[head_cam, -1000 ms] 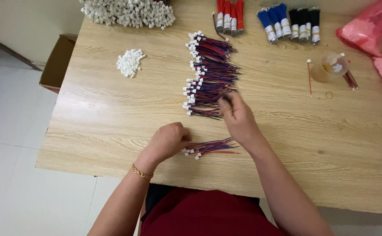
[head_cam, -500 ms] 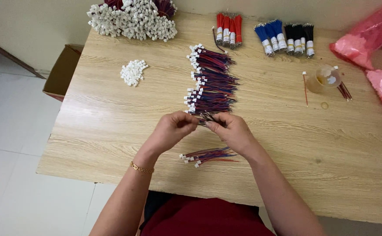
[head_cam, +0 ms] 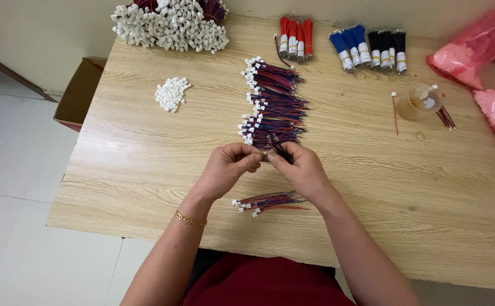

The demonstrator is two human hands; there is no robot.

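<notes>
left hand (head_cam: 227, 167) and right hand (head_cam: 299, 167) meet above wooden table (head_cam: 145, 153), fingertips pinched together on one wire lead (head_cam: 274, 146) between them. long row of red-blue leads (head_cam: 273, 105) just beyond hands. small finished bunch (head_cam: 270, 202) near table edge, below wrists. loose white connectors (head_cam: 171, 92) far left.

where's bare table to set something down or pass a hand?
Free: the wide strip of table left of the left hand, below the small connector pile; also the stretch right of the right hand, below the plastic cup. Crowded: the far edge with wire bundles and big connector heap, and the centre row of wired leads.
</notes>
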